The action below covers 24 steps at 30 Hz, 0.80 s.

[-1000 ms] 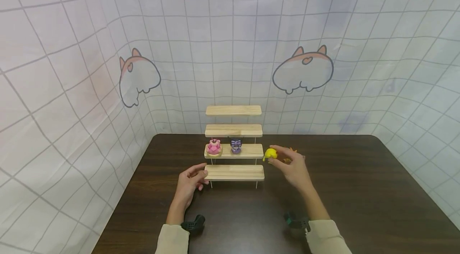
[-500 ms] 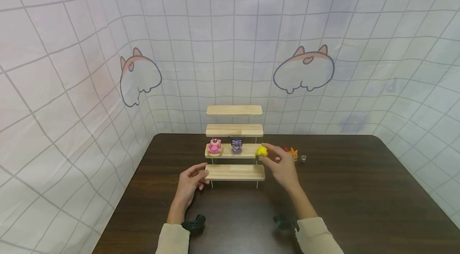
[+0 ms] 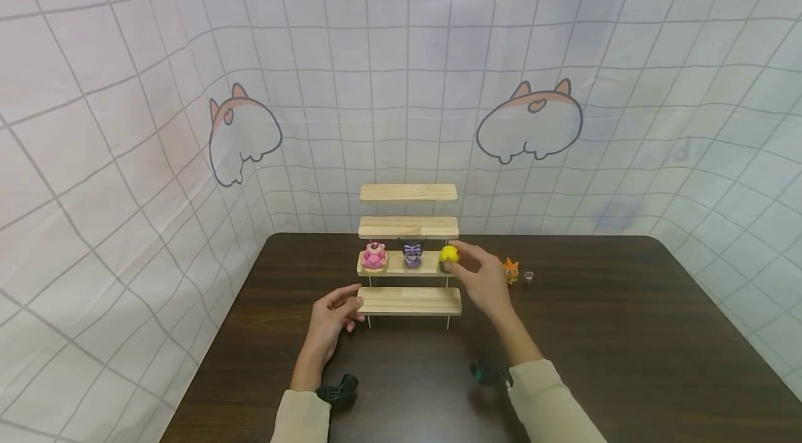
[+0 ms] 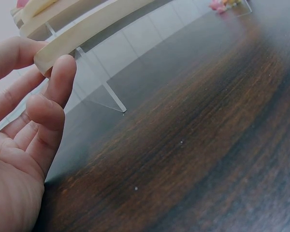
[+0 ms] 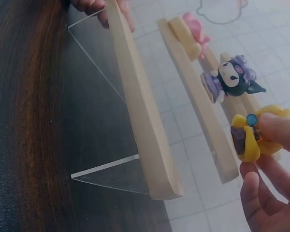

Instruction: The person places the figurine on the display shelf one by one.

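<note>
A stepped wooden display stand (image 3: 409, 301) with clear side supports stands mid-table. My left hand (image 3: 329, 316) pinches the left end of its lowest board between thumb and fingers. At the right end of the second step, my right hand (image 3: 487, 281) pinches a yellow figurine (image 3: 448, 255); the right wrist view shows the yellow figurine (image 5: 249, 142) between thumb and fingers, close to the board's end. Whether it touches the board cannot be told. On that same step, a purple-and-black figurine (image 3: 412, 254) sits in the middle and a pink figurine (image 3: 374, 256) at the left.
Beyond my right hand, an orange figurine (image 3: 511, 270) and a small clear piece (image 3: 528, 277) lie on the dark wooden table (image 3: 601, 331); my fingers partly cover the things there. A white grid-patterned cloth (image 3: 407, 81) hangs behind and at both sides.
My right hand has carried the yellow figurine leftward, from beside the stand to the right end of the second step. My left hand stays on the lowest board.
</note>
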{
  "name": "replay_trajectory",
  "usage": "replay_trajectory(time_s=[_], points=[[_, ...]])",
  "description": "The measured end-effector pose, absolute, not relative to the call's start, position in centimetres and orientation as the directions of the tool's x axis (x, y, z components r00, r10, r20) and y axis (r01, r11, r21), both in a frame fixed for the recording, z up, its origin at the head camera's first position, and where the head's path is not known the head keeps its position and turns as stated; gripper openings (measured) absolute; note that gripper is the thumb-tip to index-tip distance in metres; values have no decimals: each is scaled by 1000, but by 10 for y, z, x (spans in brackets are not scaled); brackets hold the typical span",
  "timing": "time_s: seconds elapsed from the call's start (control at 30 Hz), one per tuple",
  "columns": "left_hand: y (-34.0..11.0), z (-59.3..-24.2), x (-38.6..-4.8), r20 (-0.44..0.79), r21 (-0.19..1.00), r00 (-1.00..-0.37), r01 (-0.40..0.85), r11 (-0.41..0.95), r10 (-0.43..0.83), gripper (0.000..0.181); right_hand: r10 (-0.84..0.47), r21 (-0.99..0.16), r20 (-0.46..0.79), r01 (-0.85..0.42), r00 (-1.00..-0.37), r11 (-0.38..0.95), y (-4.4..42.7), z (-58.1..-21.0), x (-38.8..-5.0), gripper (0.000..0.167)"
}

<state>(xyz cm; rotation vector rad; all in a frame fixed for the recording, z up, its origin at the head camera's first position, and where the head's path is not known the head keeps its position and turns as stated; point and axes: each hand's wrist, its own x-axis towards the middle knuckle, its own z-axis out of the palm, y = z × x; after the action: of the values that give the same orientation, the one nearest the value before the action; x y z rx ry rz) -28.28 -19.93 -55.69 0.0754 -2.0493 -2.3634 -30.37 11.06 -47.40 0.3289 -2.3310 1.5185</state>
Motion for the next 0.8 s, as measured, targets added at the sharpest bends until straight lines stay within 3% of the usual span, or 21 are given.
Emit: replay_trajectory(time_s=[0.8], points=[[-199, -555, -282, -33, 992, -998, -28, -123, -45, 40, -5, -845, 328, -296, -945, 446, 103, -472, -319, 47]])
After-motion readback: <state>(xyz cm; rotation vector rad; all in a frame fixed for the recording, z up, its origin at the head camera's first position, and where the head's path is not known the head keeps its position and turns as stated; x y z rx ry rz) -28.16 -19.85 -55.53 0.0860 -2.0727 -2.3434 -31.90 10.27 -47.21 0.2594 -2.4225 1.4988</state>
